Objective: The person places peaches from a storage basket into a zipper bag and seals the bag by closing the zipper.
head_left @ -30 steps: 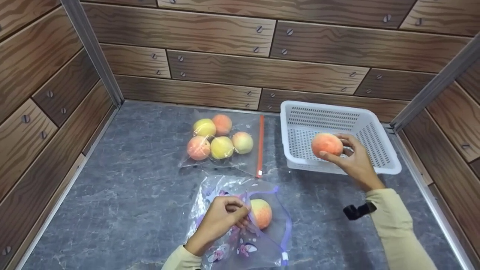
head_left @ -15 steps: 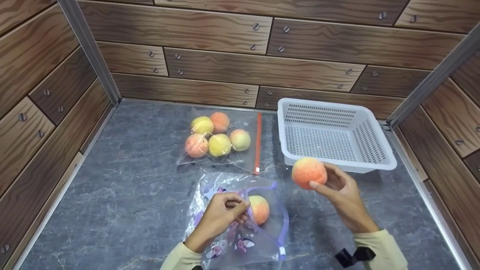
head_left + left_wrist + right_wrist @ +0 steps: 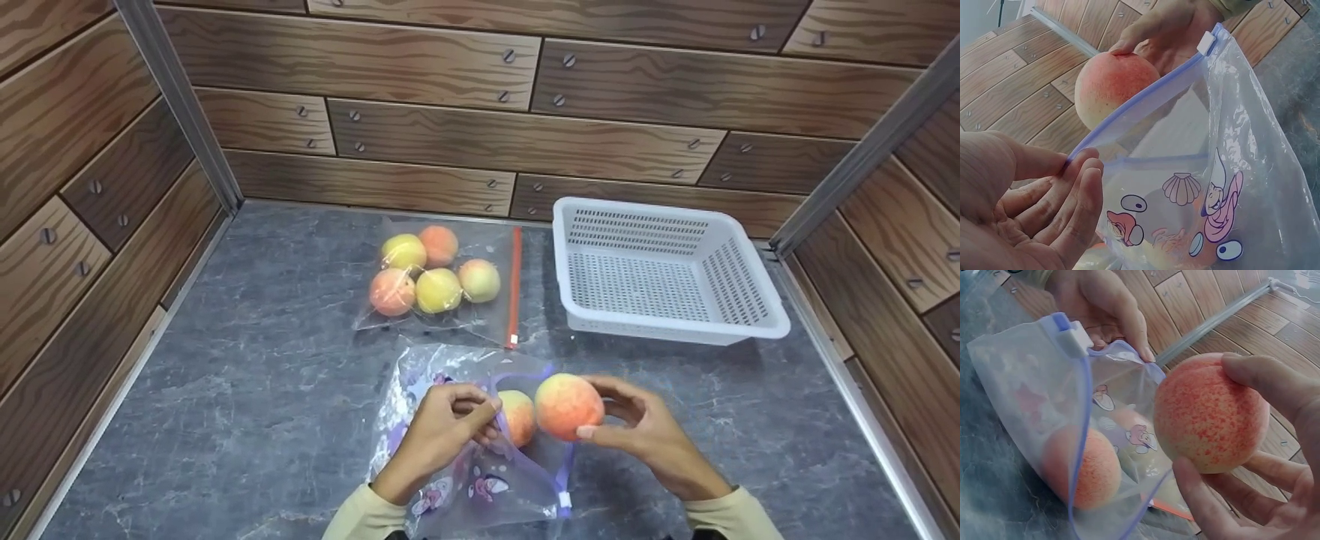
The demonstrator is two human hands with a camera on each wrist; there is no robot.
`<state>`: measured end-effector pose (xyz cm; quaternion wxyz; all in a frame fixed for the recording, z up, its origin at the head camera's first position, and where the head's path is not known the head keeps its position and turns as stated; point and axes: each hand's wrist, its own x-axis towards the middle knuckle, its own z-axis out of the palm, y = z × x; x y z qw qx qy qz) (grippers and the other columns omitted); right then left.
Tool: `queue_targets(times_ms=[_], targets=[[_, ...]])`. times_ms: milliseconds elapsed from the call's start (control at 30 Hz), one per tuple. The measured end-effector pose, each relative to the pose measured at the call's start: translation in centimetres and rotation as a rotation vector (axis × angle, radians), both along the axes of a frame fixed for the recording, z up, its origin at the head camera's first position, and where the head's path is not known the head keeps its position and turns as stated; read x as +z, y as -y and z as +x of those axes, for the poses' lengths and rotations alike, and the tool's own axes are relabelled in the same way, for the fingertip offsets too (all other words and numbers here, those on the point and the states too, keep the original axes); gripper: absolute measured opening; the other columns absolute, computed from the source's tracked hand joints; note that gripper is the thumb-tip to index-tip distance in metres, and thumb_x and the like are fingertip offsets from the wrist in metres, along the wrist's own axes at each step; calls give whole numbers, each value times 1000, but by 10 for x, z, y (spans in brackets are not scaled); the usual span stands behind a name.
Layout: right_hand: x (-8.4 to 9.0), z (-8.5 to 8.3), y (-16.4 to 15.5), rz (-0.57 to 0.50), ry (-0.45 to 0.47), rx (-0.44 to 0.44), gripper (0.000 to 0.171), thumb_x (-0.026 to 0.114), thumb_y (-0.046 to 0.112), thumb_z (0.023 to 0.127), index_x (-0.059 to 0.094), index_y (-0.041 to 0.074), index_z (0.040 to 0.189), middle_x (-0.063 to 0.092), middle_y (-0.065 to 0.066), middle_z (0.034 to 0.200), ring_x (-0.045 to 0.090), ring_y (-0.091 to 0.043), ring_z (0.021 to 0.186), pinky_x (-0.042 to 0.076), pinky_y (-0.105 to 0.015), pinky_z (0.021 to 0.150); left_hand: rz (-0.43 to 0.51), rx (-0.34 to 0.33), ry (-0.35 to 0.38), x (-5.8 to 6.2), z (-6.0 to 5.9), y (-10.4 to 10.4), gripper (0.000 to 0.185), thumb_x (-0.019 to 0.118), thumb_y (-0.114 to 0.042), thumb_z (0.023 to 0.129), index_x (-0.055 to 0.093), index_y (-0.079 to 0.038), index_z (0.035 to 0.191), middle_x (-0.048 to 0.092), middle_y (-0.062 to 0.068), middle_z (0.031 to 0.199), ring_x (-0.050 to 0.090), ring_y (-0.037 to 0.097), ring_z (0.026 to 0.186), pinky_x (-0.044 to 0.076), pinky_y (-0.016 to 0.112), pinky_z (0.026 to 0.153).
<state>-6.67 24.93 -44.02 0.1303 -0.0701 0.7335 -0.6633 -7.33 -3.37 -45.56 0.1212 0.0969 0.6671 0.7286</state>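
Right hand (image 3: 645,435) grips a peach (image 3: 568,406) at the mouth of the cartoon-print zip bag (image 3: 480,480), left hand (image 3: 442,431) pinching its rim open; risk: rim sagging shut could knock the peach onto the table (image 3: 262,390).

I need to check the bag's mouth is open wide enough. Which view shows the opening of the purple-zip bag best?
The right wrist view: the purple-zip bag gapes toward the camera, one peach inside. The left wrist view shows only its zip edge and printed side; the head view shows the opening partly hidden by the left hand and the held peach.
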Motion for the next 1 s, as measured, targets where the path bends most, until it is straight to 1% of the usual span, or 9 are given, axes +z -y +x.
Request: queue_targets(times_ms=[67, 200, 300, 400, 500, 700, 867, 1000], targets=[[-1, 1, 1, 0, 1, 38, 58, 79, 0, 83, 58, 0, 137, 59, -18, 133, 59, -34, 118, 57, -46, 91, 5, -3, -3, 0, 0, 0, 19, 69, -9, 96, 69, 9, 90, 71, 14, 75, 71, 31, 67, 63, 34, 63], [-2, 4, 3, 3, 18, 73, 58, 79, 2, 84, 57, -2, 138, 59, -19, 132, 61, -35, 116, 57, -46, 91, 11, -11, -2, -1, 0, 0, 19, 69, -8, 96, 68, 11, 91, 71, 15, 75, 70, 23, 65, 62, 32, 61], [-4, 5, 4, 17, 32, 94, 57, 80, 3, 84, 58, -3, 136, 62, -18, 130, 63, -35, 113, 57, -44, 91, 7, -14, 1, -2, 0, 0, 19, 68, -8, 96, 68, 11, 91, 72, 15, 76, 70, 23, 65, 62, 31, 61], [-5, 5, 5, 39, 36, 119, 56, 80, 7, 84, 59, -2, 135, 64, -17, 129, 63, -34, 111, 56, -42, 91, -3, -11, 1, -1, 0, 0, 19, 69, -8, 96, 69, 10, 90, 72, 15, 76, 71, 25, 65, 62, 31, 61], [-6, 5, 5, 49, 43, 127, 56, 80, 8, 85, 59, -2, 135, 64, -17, 128, 62, -34, 111, 56, -41, 91, -10, -15, -2, 0, -1, -1, 18, 69, -8, 95, 69, 10, 90, 72, 16, 75, 70, 26, 65, 62, 32, 60], [-8, 6, 6, 62, 96, 136, 55, 80, 10, 86, 59, 1, 136, 63, -17, 130, 62, -36, 113, 57, -40, 91, 6, -33, -6, 1, 0, -2, 19, 67, -8, 96, 69, 9, 90, 71, 17, 74, 67, 17, 61, 62, 35, 59], [-9, 6, 9, 91, 88, 156, 53, 80, 12, 86, 60, 1, 134, 64, -15, 128, 62, -33, 111, 56, -38, 90, 18, -34, 5, 2, 0, -1, 18, 68, -8, 96, 68, 10, 90, 70, 14, 73, 65, 14, 58, 60, 30, 57], [-11, 5, 11, 45, 89, 185, 50, 74, 11, 92, 57, -5, 136, 63, -19, 130, 62, -32, 114, 57, -39, 93, 13, -26, -1, 1, 0, 1, 18, 69, -7, 95, 68, 10, 90, 70, 14, 73, 64, 12, 58, 60, 26, 57]])
